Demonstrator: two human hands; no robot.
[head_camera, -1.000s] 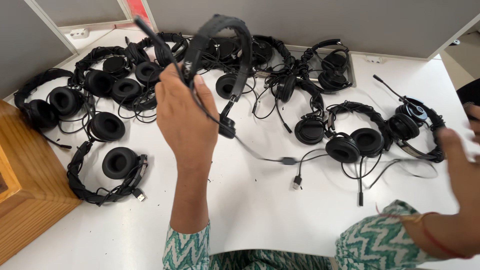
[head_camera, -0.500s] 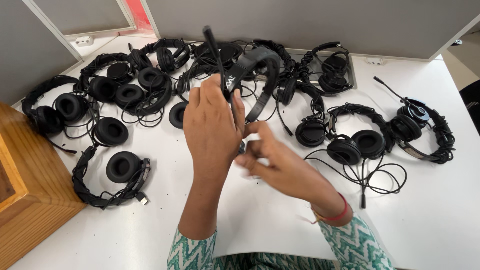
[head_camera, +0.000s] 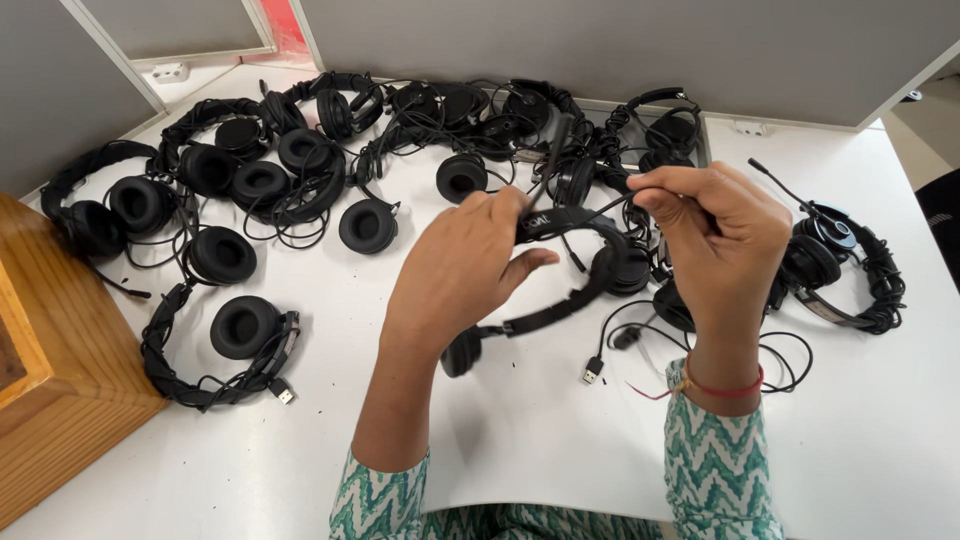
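Headset (head_camera: 560, 270), black, single ear pad: being held above the white table (head_camera: 520, 420), its band arching between both hands and the ear pad hanging below the left hand. Left hand (head_camera: 460, 270): fingers closing around the band's near end, thumb pressing on top. Right hand (head_camera: 725, 235): fingers curling shut, pinching the headset's thin black cable (head_camera: 600, 205) just right of the band. Plug (head_camera: 592, 370): lying on the table below the headset, between the two forearms. Pile of black headsets (head_camera: 300, 170): spreading behind and left of the held headset, cables tangling. Further headsets (head_camera: 840, 260): lying right of the right hand. Wooden box (head_camera: 50, 380): standing far left of the headset.
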